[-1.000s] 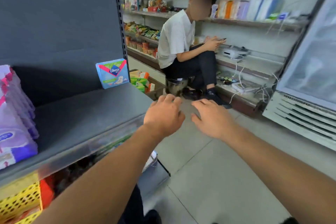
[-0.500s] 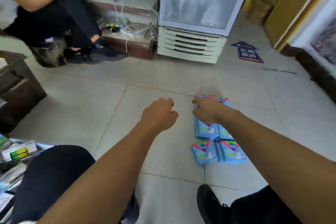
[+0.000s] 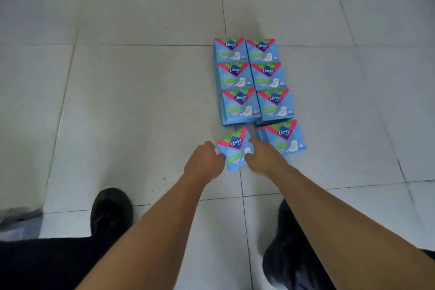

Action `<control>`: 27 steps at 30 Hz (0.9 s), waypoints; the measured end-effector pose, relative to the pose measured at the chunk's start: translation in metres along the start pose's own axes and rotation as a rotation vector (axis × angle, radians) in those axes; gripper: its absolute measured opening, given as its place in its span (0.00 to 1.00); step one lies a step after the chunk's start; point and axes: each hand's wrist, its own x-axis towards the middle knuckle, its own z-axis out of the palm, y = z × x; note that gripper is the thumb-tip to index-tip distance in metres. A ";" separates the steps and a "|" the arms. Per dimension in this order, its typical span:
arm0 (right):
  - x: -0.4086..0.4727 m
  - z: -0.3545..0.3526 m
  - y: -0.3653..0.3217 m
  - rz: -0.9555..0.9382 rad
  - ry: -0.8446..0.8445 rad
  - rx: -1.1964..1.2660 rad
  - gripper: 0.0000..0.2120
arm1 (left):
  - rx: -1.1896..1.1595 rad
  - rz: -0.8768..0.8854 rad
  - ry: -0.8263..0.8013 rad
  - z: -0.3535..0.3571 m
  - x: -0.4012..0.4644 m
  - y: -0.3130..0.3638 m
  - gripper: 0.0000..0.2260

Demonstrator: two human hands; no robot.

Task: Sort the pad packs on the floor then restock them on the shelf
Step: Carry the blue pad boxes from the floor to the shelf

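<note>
Both hands flank the skewed near pack (image 3: 235,148) on the floor (image 3: 117,101), left hand (image 3: 204,163) curled at its left edge, right hand (image 3: 263,158) on its right, grip unclear; stacked packs (image 3: 251,82) lie just beyond.

Soft, even light is falling on the pale floor tiles (image 3: 141,89), leaving no hard shadows or glare. Around the blue pad packs (image 3: 254,82) detail is staying fairly sharp; far from them, toward the frame's corners, everything is smearing, darkening and bending with wide-angle distortion.
</note>
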 end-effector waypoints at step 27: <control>-0.023 -0.038 -0.108 -0.292 0.303 0.637 0.13 | -0.847 0.115 0.308 -0.101 -0.039 -0.014 0.16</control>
